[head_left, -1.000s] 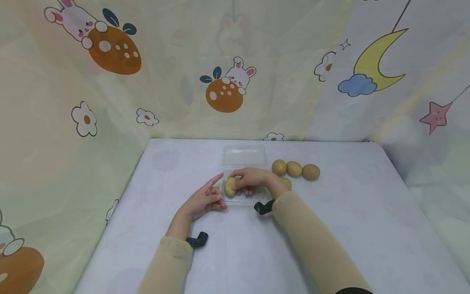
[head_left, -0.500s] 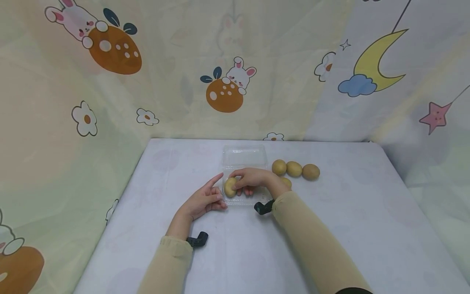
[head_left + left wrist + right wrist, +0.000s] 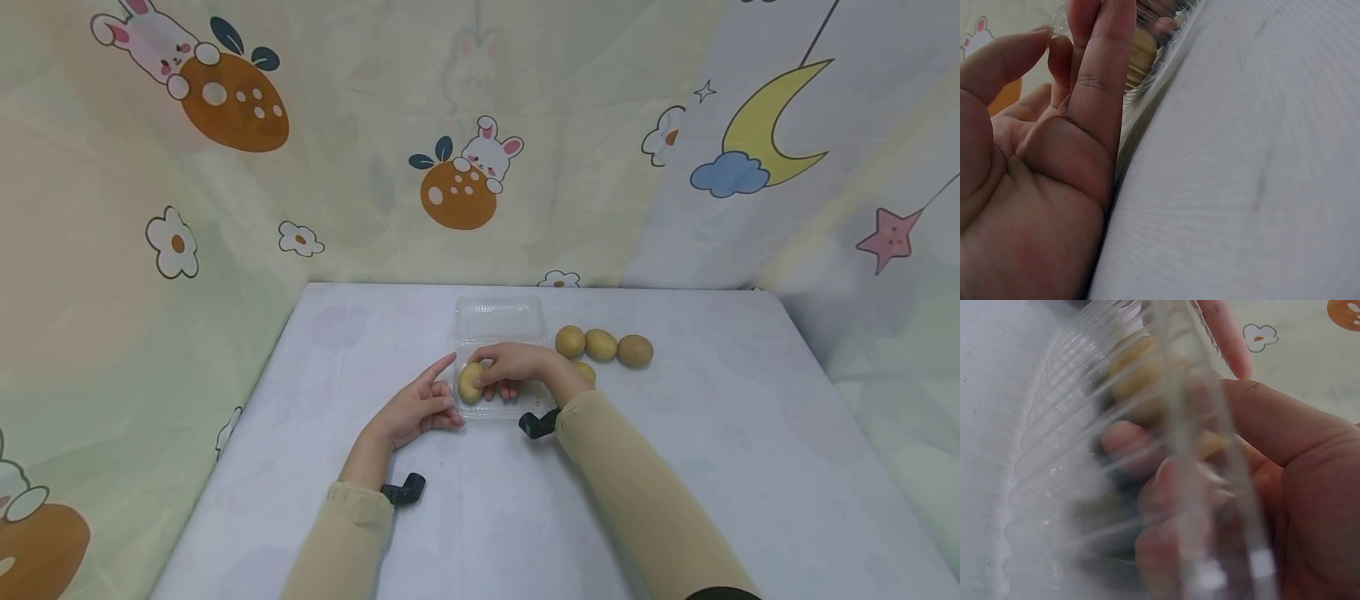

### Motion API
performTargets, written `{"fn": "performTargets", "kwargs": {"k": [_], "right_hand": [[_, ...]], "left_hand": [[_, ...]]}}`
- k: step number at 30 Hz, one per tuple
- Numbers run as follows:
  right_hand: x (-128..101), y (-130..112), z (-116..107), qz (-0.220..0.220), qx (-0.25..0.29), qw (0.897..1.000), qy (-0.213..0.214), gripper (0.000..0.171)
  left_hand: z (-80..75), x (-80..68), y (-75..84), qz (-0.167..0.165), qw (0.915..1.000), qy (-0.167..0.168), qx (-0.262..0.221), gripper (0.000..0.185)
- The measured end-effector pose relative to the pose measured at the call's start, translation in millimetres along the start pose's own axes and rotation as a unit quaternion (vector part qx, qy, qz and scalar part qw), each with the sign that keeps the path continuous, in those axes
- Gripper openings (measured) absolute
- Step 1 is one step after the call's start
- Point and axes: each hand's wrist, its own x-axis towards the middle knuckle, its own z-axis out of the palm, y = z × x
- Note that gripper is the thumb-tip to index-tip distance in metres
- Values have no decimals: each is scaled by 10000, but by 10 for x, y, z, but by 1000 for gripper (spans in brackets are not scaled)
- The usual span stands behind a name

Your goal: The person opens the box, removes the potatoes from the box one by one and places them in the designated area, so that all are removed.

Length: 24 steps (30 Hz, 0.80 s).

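- The right hand [image 3: 517, 367] reaches into the clear plastic box [image 3: 498, 354] and its curled fingers [image 3: 1147, 440] hold a small, round, yellow-brown potato [image 3: 470, 382].
- That potato sits in the left part of the box, down near the floor of it.
- The left hand [image 3: 416, 408] lies on the bench [image 3: 337, 400], just beside the left wall of the box.
- Its pointing finger [image 3: 438, 368] is straight and touches the box edge. In the left wrist view the thumb [image 3: 997, 62] and fingers seem to pinch the thin clear rim.
- The box stands open, with its clear lid [image 3: 498, 317] lying flat behind it.
- One more yellow-brown potato [image 3: 585, 372] peeks out behind the right wrist, just beside the box.
- Three more yellow-brown potatoes [image 3: 602, 345] lie in a row on the bench, to the right of the lid, close together.
- The bench has a pale cloth on it. Cloth walls with bunnies, flowers, a moon and a star hang around it.
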Motion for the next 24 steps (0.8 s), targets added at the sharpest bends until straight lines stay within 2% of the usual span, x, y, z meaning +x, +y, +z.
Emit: {"fn": "performTargets", "kwargs": {"k": [13, 18, 24], "right_hand": [[-38, -42, -3, -158, -383, 9990, 172, 36], [-101, -74, -58, -264, -604, 9973, 334, 40], [-233, -101, -165, -151, -712, 9957, 577, 46]], "left_hand": [[22, -10, 27, -75, 9999, 70, -35, 78], [26, -15, 34, -78, 9999, 102, -78, 79], [25, -18, 36, -108, 9998, 140, -95, 79]]}}
